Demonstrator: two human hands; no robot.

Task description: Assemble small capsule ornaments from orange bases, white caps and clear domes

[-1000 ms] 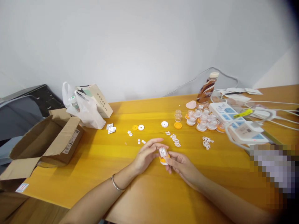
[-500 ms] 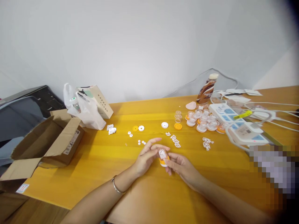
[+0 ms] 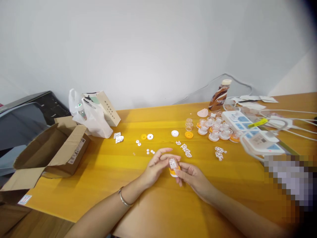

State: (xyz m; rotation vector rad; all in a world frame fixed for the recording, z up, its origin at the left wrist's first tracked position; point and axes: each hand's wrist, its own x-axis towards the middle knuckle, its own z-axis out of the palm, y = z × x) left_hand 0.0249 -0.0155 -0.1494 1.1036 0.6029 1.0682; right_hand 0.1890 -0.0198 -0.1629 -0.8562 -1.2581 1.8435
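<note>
Both hands are closed on one small plastic unit [image 3: 174,168], which has a clear top, an orange ring and a white base. A white cut-out piece shows through its clear part. My right hand [image 3: 194,177] grips the ring and base from the right, thumb in front. From the left, my left hand [image 3: 157,170] pinches the clear top with thumb and fingers. Just beyond the hands lie several white cut-out pieces [image 3: 186,150]. A white disc [image 3: 174,133] and an orange ring [image 3: 189,135] lie farther back, with small white round pieces [image 3: 148,151] to the left.
Similar clear-topped units [image 3: 216,127] are grouped at the right, beside a power strip [image 3: 244,120] with cables. A brown bottle [image 3: 219,97] stands behind them. Clear cups [image 3: 189,125] sit nearby. An open cardboard box [image 3: 71,152] and a plastic bag [image 3: 96,120] are at the left.
The unit has turned slightly in my hands, so its white cut-out piece shows more clearly. Both hands keep nearly the same place and hold.
</note>
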